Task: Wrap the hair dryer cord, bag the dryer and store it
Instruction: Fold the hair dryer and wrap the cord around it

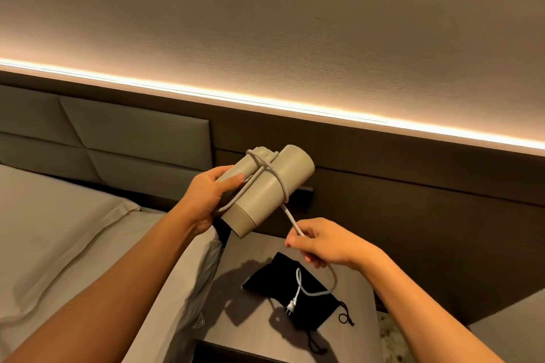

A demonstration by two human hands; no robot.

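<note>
A beige folded hair dryer (267, 188) is held up above the nightstand, with my left hand (208, 194) gripping its handle end. Its pale cord (290, 216) loops a couple of times around the body and runs down to my right hand (321, 244), which pinches it. Below that hand the cord hangs in a loop, and the plug (291, 307) dangles just over a black drawstring bag (295, 293) lying flat on the nightstand (233, 271).
A bed with grey sheets (59, 239) and a pillow (197, 271) lies to the left, touching the nightstand. A padded headboard (118, 132) and dark wall panel with a lit strip (295, 104) stand behind. A dark wall fitting (303, 196) sits behind the dryer.
</note>
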